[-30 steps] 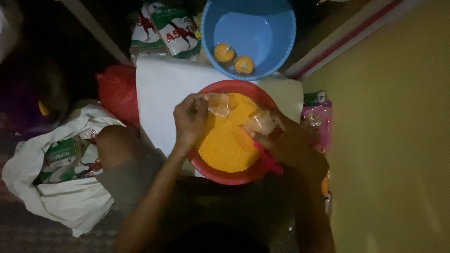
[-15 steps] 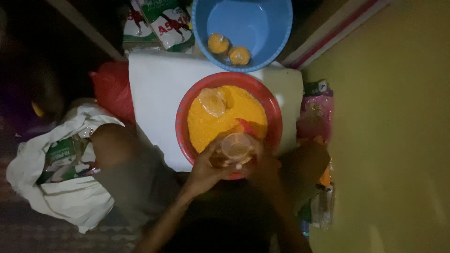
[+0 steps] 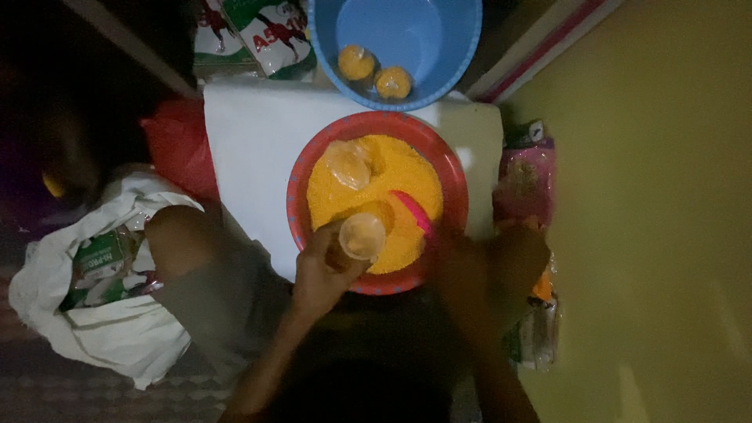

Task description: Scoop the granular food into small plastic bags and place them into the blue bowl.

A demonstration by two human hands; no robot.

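The left hand (image 3: 325,270) is closing its grip on a small clear bag (image 3: 363,235) over the red bowl (image 3: 301,168) of yellow grain (image 3: 392,168). Two filled bags (image 3: 374,72) are lying in the blue basin (image 3: 439,23); plenty of grain is waiting. The right hand (image 3: 458,251) is blurring, grip unclear, near a pink scoop (image 3: 413,211).

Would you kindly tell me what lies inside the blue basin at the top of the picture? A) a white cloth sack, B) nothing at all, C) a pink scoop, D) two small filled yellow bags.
D: the blue basin holds two small rounded yellow bags side by side on its floor, while the pink scoop lies in the red bowl of yellow grain below it.
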